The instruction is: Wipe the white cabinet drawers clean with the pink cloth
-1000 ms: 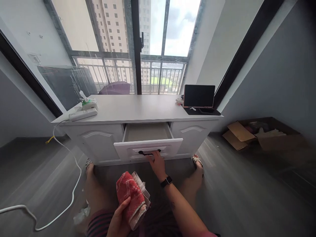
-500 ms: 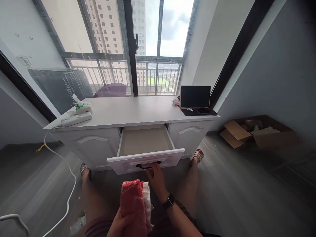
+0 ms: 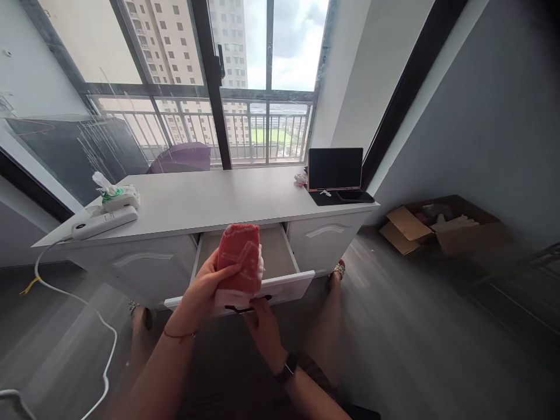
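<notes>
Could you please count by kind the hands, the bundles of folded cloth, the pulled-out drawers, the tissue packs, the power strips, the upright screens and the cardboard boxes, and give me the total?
Hands: 2 (left hand, right hand)
Cloth bundle: 1
Pulled-out drawer: 1
Tissue pack: 1
Power strip: 1
Upright screen: 1
Cardboard box: 1
Total: 8

Grey room, daylight through tall dark-framed window (image 3: 213, 87).
White desk (image 3: 205, 195) just in front of it; plain grey wall (image 3: 490, 116) on right; dark wood-look floor (image 3: 415, 332), dim; beige tower (image 3: 172, 35) and cloudy sky (image 3: 297, 41) outside.
</notes>
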`<action>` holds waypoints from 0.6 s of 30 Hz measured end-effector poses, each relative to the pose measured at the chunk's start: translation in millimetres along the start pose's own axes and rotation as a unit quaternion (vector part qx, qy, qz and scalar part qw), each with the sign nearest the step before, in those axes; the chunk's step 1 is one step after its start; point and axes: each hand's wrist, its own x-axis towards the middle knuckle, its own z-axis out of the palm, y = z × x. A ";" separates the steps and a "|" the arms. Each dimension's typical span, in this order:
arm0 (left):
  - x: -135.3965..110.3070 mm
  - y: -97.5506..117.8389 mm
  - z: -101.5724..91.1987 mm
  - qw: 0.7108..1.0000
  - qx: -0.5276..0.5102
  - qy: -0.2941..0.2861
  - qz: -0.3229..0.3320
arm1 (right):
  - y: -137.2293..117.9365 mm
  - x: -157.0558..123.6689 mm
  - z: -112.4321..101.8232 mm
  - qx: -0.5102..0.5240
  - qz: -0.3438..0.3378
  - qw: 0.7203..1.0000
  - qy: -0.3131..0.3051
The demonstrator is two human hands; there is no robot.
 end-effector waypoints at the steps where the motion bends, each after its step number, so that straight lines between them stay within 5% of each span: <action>1: 16.9 8.9 4.2 0.999 0.033 -0.020 0.019 | -1.7 0.6 -2.4 -0.001 0.000 1.000 -0.006; 5: 83.1 16.6 16.5 0.959 0.260 -0.093 0.063 | -6.5 3.1 -11.2 -0.014 -0.001 0.999 -0.033; 9: 132.2 -19.6 20.8 0.872 0.453 -0.186 -0.012 | -5.4 6.1 -16.4 -0.033 -0.008 0.998 -0.053; 15: 146.4 -91.8 20.5 0.781 0.521 -0.343 -0.031 | -4.0 10.4 -24.1 -0.036 -0.020 0.996 -0.084; 18: 143.7 -107.1 19.3 0.769 0.455 -0.436 -0.103 | -2.5 12.3 -26.4 -0.040 -0.012 0.994 -0.101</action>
